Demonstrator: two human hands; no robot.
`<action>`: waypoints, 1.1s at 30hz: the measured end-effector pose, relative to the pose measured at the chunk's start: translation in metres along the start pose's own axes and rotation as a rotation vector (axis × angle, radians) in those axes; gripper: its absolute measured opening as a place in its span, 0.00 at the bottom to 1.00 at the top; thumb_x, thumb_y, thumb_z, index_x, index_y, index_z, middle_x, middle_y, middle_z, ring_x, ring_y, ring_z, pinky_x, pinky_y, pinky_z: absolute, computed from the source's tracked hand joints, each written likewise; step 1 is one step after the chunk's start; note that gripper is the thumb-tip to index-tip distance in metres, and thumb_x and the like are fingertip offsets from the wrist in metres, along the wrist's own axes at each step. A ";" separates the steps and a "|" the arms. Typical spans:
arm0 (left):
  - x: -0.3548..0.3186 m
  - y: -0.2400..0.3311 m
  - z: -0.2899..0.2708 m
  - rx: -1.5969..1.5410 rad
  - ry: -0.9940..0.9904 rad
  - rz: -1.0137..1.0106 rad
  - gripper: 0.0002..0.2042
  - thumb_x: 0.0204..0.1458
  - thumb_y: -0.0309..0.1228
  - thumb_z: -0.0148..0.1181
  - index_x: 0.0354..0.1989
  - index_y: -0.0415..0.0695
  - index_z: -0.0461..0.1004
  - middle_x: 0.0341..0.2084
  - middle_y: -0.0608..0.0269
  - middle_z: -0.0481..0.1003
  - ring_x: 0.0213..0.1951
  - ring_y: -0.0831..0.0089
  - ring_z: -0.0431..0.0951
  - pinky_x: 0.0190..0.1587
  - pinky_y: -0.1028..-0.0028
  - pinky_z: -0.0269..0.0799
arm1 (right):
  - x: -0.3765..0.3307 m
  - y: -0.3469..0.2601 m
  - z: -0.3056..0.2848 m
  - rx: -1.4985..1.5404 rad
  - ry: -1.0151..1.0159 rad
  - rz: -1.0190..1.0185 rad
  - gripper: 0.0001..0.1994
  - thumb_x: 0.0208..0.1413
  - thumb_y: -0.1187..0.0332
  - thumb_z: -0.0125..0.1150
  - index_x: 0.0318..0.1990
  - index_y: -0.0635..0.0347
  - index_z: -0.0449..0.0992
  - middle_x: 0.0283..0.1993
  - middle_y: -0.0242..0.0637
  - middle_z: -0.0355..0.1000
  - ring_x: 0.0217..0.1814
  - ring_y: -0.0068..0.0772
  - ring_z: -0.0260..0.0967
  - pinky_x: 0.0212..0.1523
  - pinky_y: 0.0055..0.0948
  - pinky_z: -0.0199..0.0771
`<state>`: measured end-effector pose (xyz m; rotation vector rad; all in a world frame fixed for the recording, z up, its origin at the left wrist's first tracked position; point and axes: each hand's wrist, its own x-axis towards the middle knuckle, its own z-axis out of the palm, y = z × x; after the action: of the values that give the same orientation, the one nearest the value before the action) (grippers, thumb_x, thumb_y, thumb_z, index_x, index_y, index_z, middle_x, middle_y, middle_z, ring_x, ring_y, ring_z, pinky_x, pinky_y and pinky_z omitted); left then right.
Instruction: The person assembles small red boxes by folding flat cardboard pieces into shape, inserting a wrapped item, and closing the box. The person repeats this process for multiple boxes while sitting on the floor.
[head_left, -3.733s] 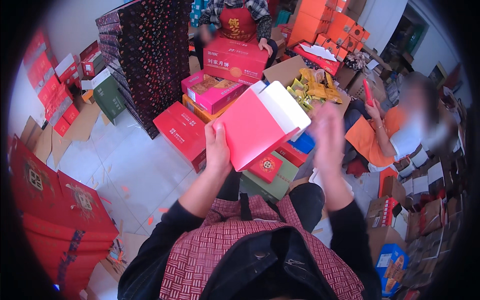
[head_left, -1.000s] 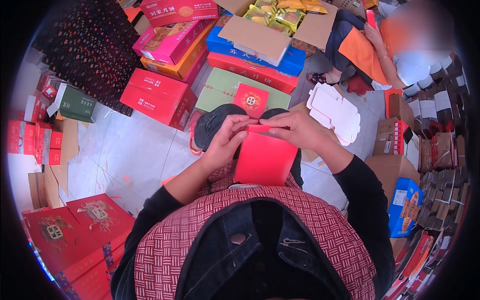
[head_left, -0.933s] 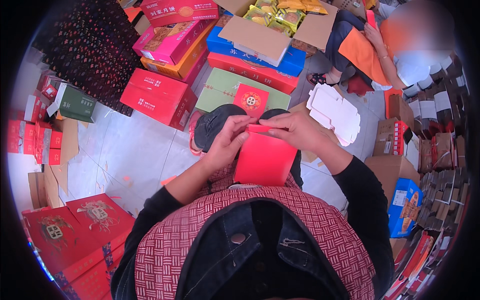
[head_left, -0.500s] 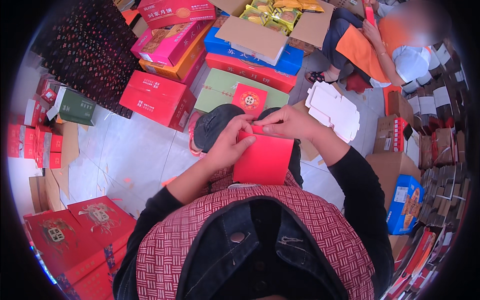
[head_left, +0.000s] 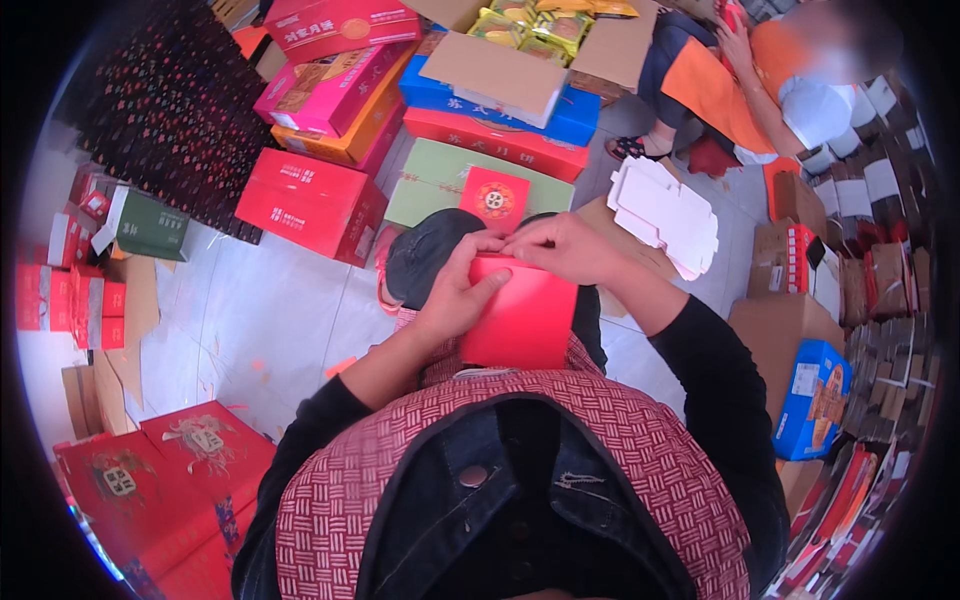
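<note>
A small red cardboard box [head_left: 525,325] rests on my lap against the checked apron. My left hand [head_left: 458,295] grips its far left corner, thumb on the top face and fingers along the far edge. At that far edge my right hand [head_left: 565,248] is bent with its fingertips pinched at the flap, close to the left fingertips. What lies under those fingertips is hidden. Just beyond my hands, a red square box with a round gold motif [head_left: 495,200] sits on a flat green carton [head_left: 430,180].
White flat card blanks [head_left: 665,215] lie on the floor to the right. An open carton of wrapped packets [head_left: 530,35] tops the stack ahead. Red boxes [head_left: 180,470] stand at lower left, and bundled card [head_left: 885,350] lines the right. A co-worker [head_left: 720,90] sits at far right.
The flap at the red box's far edge has folded down, and less of it shows. My right hand has shifted slightly left and nearer. The co-worker's hands have moved a little.
</note>
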<state>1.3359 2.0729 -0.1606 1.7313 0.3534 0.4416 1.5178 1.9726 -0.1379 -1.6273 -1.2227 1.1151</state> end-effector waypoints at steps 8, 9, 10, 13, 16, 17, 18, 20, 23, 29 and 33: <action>-0.002 -0.007 -0.003 -0.058 -0.006 -0.073 0.09 0.53 0.24 0.55 0.43 0.39 0.68 0.46 0.58 0.70 0.50 0.72 0.68 0.54 0.75 0.61 | -0.048 0.019 -0.011 0.706 0.155 0.281 0.15 0.53 0.68 0.61 0.46 0.65 0.75 0.46 0.38 0.73 0.45 0.26 0.72 0.46 0.26 0.73; -0.002 -0.006 -0.002 -0.056 -0.011 -0.066 0.09 0.53 0.24 0.55 0.43 0.39 0.68 0.45 0.58 0.70 0.50 0.72 0.68 0.53 0.76 0.61 | -0.053 0.020 -0.007 0.718 0.186 0.283 0.15 0.52 0.68 0.61 0.47 0.65 0.75 0.46 0.38 0.73 0.45 0.26 0.72 0.46 0.27 0.73; -0.003 -0.006 -0.001 -0.055 -0.014 -0.059 0.10 0.53 0.25 0.55 0.43 0.39 0.68 0.45 0.59 0.70 0.49 0.72 0.69 0.53 0.76 0.61 | -0.056 0.021 -0.002 0.744 0.260 0.293 0.16 0.52 0.68 0.62 0.47 0.65 0.74 0.45 0.39 0.73 0.44 0.27 0.72 0.46 0.27 0.73; -0.003 -0.007 0.007 -0.035 0.044 -0.059 0.10 0.52 0.24 0.56 0.42 0.39 0.67 0.42 0.59 0.70 0.46 0.70 0.70 0.51 0.75 0.64 | -0.054 0.025 0.016 0.702 0.488 0.294 0.18 0.51 0.68 0.63 0.48 0.67 0.73 0.44 0.40 0.74 0.42 0.28 0.73 0.45 0.27 0.74; -0.004 -0.007 0.013 0.003 0.093 -0.043 0.10 0.51 0.24 0.56 0.41 0.38 0.67 0.39 0.58 0.70 0.44 0.68 0.71 0.49 0.74 0.65 | -0.052 0.029 0.033 0.538 0.657 0.265 0.18 0.53 0.67 0.62 0.49 0.69 0.72 0.43 0.42 0.74 0.41 0.29 0.73 0.43 0.27 0.74; -0.004 -0.007 0.014 0.015 0.100 -0.034 0.10 0.51 0.24 0.56 0.41 0.38 0.67 0.38 0.57 0.70 0.44 0.67 0.71 0.48 0.74 0.65 | -0.052 0.024 0.035 0.546 0.682 0.272 0.17 0.54 0.68 0.60 0.49 0.69 0.72 0.44 0.42 0.74 0.42 0.29 0.73 0.43 0.26 0.74; -0.005 -0.007 0.014 0.031 0.096 -0.027 0.10 0.51 0.25 0.57 0.41 0.38 0.67 0.38 0.57 0.70 0.43 0.66 0.71 0.48 0.73 0.65 | -0.052 0.020 0.036 0.555 0.707 0.279 0.16 0.56 0.69 0.58 0.49 0.70 0.72 0.45 0.42 0.74 0.42 0.29 0.72 0.42 0.25 0.75; -0.005 -0.004 0.012 0.063 0.088 -0.015 0.11 0.50 0.25 0.57 0.40 0.38 0.67 0.37 0.56 0.69 0.43 0.64 0.71 0.48 0.73 0.65 | -0.056 0.020 0.034 0.720 0.712 0.239 0.16 0.55 0.69 0.59 0.49 0.70 0.72 0.44 0.42 0.74 0.42 0.28 0.72 0.43 0.24 0.74; -0.006 -0.003 0.013 0.010 0.094 -0.088 0.11 0.49 0.25 0.58 0.41 0.39 0.68 0.40 0.54 0.68 0.45 0.62 0.70 0.50 0.71 0.65 | -0.061 0.015 0.040 0.938 0.742 0.161 0.15 0.56 0.70 0.58 0.49 0.70 0.72 0.45 0.42 0.73 0.44 0.27 0.71 0.45 0.24 0.73; -0.005 0.001 0.018 0.210 0.088 0.071 0.11 0.47 0.25 0.60 0.41 0.43 0.73 0.46 0.53 0.66 0.50 0.60 0.67 0.54 0.68 0.62 | -0.061 0.027 0.046 0.846 0.791 0.136 0.14 0.58 0.73 0.54 0.49 0.70 0.70 0.50 0.45 0.71 0.47 0.31 0.70 0.48 0.27 0.73; -0.005 0.002 0.019 0.178 0.061 0.057 0.11 0.46 0.24 0.61 0.40 0.45 0.75 0.48 0.54 0.64 0.51 0.60 0.66 0.54 0.69 0.62 | -0.060 0.024 0.046 0.817 0.834 0.220 0.10 0.56 0.75 0.55 0.44 0.69 0.73 0.48 0.42 0.72 0.45 0.24 0.69 0.47 0.24 0.71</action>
<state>1.3405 2.0538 -0.1626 1.9079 0.3981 0.5184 1.4723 1.9126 -0.1631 -1.3309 -0.0164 0.7504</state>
